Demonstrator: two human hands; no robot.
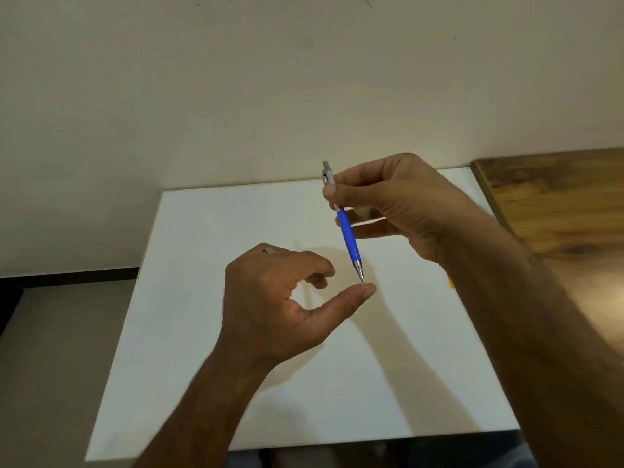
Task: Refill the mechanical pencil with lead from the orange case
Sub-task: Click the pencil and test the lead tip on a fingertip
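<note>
Right hand [401,207]: raised, palm turned toward the left, forearm entering from the lower right; thumb and forefinger pinched on the upper grey part of a slim blue-and-grey plastic mechanical pencil [346,228], remaining fingers loosely extended behind it. Left hand [280,302]: lower, back toward the camera, forearm entering from below; fingers curled, thumb extended with its tip touching the pencil's metal point; grasping nothing.

The pencil [344,221] is held above the worktop [202,332], right hand [401,204] behind, left hand [280,298] in front, wall [236,96] beyond.
</note>
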